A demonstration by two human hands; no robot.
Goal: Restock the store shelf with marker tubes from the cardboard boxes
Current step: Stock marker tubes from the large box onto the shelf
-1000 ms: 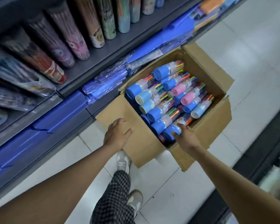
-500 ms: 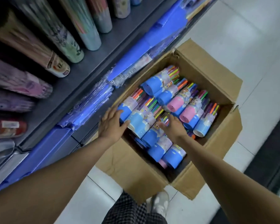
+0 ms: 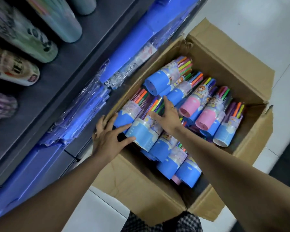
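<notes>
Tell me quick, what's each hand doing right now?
Left hand: open, straight fingers against the blue ends of two marker tubes.
Right hand: open, fingers spread on top of those tubes.

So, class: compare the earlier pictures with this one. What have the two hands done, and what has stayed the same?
The left hand left the box's outer flap and moved in to the blue ends of the nearest marker tubes. The right hand slid from the near tubes further in, onto their clear tops. Neither shows a closed grip yet. The cardboard box stays on the floor by the shelf, still full.
</notes>
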